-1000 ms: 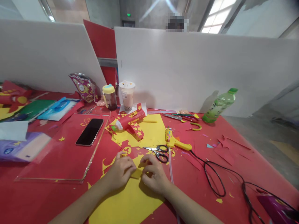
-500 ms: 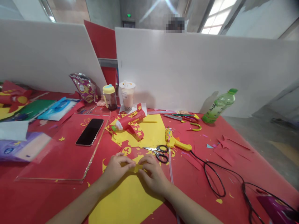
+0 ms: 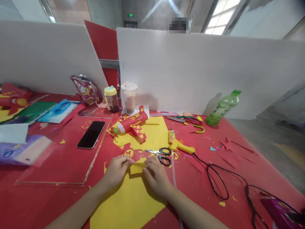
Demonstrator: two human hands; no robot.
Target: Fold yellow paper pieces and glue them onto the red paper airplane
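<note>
My left hand [image 3: 117, 171] pinches the left end of a small piece of yellow paper [image 3: 137, 168]. The fingers of my right hand [image 3: 156, 176] are closed on its other end, so it spans the gap between them. Below both hands lies a large yellow paper sheet [image 3: 126, 206]. Black-handled scissors [image 3: 164, 156] rest just beyond my right hand, blades pointing left. A yellow hot glue gun [image 3: 179, 146] lies to their right. Farther back, a red tube model with yellow stars [image 3: 134, 122] sits on another yellow sheet [image 3: 156, 136].
A phone [image 3: 91, 135] lies on a clear sheet at left, near a purple tissue pack [image 3: 26, 149]. At the back stand a lidded jar [image 3: 111, 100], a milk tea cup [image 3: 129, 98] and a green bottle [image 3: 222, 108]. A black cord [image 3: 216, 186] loops at right; white boards [image 3: 190, 73] border the table.
The strip between my fingers now shows as a wider, flatter piece. My left hand has shifted slightly left, and the gap between the hands has grown.
</note>
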